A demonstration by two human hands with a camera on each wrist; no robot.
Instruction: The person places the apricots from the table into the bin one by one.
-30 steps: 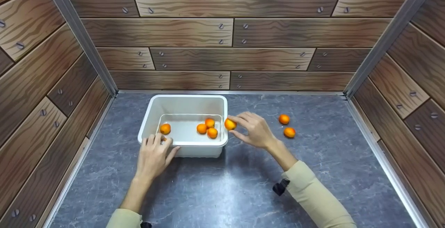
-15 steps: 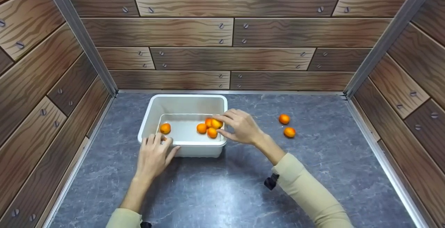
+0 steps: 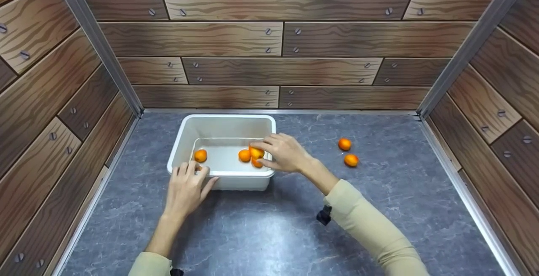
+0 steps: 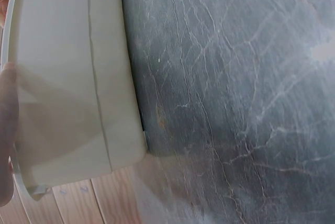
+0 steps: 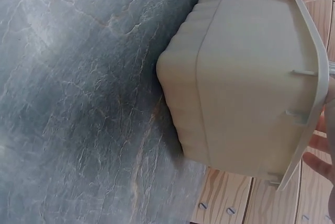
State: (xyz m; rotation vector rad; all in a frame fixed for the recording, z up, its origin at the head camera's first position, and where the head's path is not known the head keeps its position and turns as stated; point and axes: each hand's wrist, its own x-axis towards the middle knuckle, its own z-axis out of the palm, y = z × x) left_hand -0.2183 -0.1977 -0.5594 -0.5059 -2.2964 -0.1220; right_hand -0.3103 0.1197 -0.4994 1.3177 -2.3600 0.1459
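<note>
A white plastic bin (image 3: pixel 236 176) stands on the grey marbled surface, with several small oranges inside. My left hand (image 3: pixel 185 187) grips its near-left rim, fingers over the edge and thumb along the outer front wall. One orange (image 3: pixel 201 155) lies just beyond those fingers, and a sliver of another shows beside them. Over the bin's right rim reaches my right hand (image 3: pixel 283 152), pinching an orange (image 3: pixel 257 153) between thumb and fingertips. That fruit partly covers two oranges below it; a further orange (image 3: pixel 244 155) lies to their left. Both wrist views show mostly the bin's outer walls.
Two more oranges, a farther orange (image 3: pixel 344 144) and a nearer orange (image 3: pixel 351 160), lie on the surface right of the bin. Wood-patterned panels (image 3: pixel 269 70) wall in the back and both sides, with metal strips along their edges.
My right hand has carried the orange leftward from outside the bin's right rim to above the oranges inside. The left hand, the bin and the two oranges outside have stayed put.
</note>
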